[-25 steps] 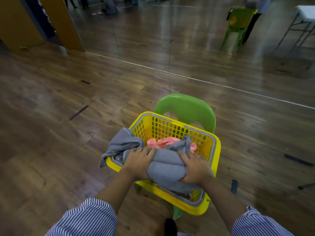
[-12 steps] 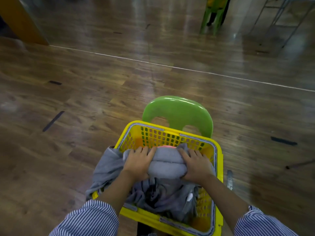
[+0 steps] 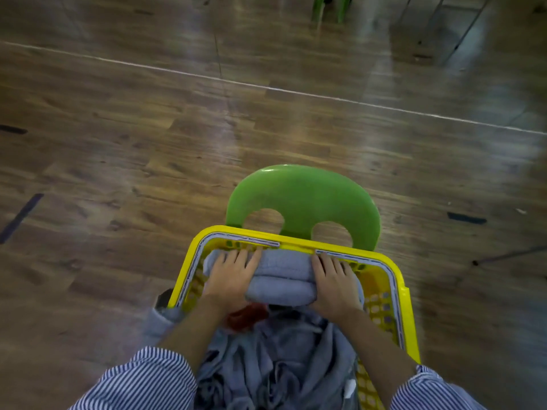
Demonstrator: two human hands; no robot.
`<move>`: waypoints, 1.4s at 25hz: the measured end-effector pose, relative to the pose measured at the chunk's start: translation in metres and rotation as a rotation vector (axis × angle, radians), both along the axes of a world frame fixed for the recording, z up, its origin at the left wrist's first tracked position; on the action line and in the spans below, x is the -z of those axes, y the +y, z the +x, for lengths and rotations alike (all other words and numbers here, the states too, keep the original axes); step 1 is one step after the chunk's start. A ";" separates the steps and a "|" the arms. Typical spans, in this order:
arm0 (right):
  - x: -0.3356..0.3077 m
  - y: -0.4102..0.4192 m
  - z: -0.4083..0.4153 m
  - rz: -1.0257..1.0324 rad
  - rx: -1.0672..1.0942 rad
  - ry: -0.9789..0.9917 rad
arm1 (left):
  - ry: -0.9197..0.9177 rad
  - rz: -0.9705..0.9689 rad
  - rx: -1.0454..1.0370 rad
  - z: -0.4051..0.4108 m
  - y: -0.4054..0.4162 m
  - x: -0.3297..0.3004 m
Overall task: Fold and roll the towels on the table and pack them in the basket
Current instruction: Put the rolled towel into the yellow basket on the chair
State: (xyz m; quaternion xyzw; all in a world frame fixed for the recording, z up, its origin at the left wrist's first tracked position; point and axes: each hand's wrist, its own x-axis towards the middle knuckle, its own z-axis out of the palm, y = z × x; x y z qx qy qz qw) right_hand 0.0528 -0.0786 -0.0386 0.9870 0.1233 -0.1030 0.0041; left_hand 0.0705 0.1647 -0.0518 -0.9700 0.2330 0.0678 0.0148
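Wooden floor [image 3: 118, 173]; rolled grey towel [image 3: 281, 279] in yellow basket [image 3: 396, 279], between both gripping hands [image 3: 231, 279] [image 3: 334, 282].

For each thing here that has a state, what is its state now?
Rolled grey towel: rolled, at the basket's far end.
Loose grey towels: crumpled, unfolded.
Yellow basket: partly filled, before a green chair.
Left hand: holds the roll's left end.
Right hand: holds its right end.
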 end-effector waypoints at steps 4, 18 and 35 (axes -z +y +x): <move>0.045 0.013 -0.015 -0.001 -0.021 0.055 | 0.089 -0.010 0.011 -0.013 0.013 0.048; -0.003 -0.027 -0.018 -0.002 0.049 -0.090 | 0.027 -0.082 0.013 -0.010 -0.027 0.006; 0.107 -0.062 -0.024 0.215 0.151 -0.007 | 0.114 0.042 -0.012 -0.007 -0.067 0.102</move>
